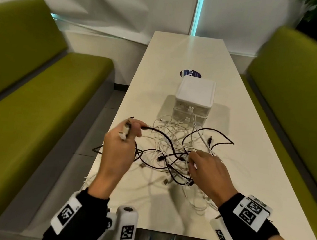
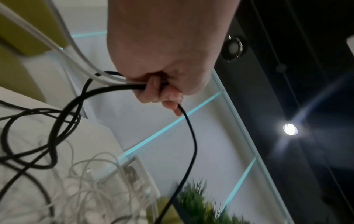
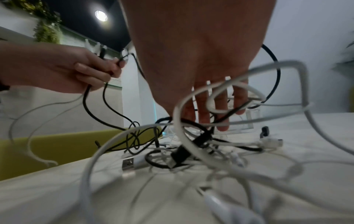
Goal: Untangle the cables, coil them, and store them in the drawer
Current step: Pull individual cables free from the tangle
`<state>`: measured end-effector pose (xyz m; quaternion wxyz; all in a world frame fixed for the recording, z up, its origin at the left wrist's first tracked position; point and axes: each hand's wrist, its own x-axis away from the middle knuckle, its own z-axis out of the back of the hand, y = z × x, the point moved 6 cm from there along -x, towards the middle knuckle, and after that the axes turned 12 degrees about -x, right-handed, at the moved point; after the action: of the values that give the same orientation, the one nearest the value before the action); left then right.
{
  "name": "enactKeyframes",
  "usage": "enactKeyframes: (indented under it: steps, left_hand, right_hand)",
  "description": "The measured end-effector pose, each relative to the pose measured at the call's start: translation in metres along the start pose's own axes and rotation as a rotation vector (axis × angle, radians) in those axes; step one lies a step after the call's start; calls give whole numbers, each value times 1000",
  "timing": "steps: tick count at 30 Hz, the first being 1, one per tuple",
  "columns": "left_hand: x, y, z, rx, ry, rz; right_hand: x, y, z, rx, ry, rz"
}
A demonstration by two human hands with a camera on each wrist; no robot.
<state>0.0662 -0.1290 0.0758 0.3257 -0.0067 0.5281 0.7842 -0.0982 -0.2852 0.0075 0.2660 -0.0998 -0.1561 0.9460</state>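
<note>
The tangled black and white cables point(image 1: 171, 155) lie on the white surface point(image 1: 236, 165). Black cable ends are gripped by the left hand point(image 1: 118, 147); right hand point(image 1: 209, 174) fingers point(image 3: 223, 115) reach in extended. Hard pulling could tighten knots.

Overhead head view; close, low wrist views

We see the head view evenly bright, with soft shadows beside the drawer box point(image 1: 192, 101) on the table point(image 1: 188, 51); its edges bend. In the wrist views, a ceiling lamp point(image 2: 290, 129) flares, and the near cables point(image 3: 191, 136) are blurred.
</note>
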Motion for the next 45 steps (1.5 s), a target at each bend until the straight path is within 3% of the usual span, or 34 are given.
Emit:
enactKeyframes:
  steps: [4, 8, 11, 14, 17, 22, 28, 33, 40, 45]
  left_hand:
    - [-7, -18, 10, -227, -64, 17]
    - [-7, -59, 18, -399, -128, 140]
    - [-13, -81, 34, -346, -92, 233]
    - [-19, -90, 42, -29, -59, 320]
    - [-27, -80, 57, 264, 24, 328]
    - [-45, -69, 109, 364, 189, 254]
    - [-55, -86, 182, 224, 465, 201]
    - [-56, -105, 202, 36, 549, 171]
    - [-45, -132, 266, -162, 910, 138]
    - [-44, -138, 279, -228, 933, 123]
  right_hand:
    - [1, 11, -4, -84, -85, -55]
    - [1, -2, 0, -13, 13, 28]
    - [-3, -24, 5, -1, 116, 88]
    - [-11, -50, 3, -63, 135, 121]
    - [-22, -72, -22, -150, -16, 153]
    - [-27, -82, -68, -107, -241, 141]
    - [-33, -80, -75, -55, -232, 139]
    - [-38, -82, -82, -43, -240, 116]
    - [-38, -90, -81, -3, -237, 64]
    - [-36, -96, -79, 14, -234, 24]
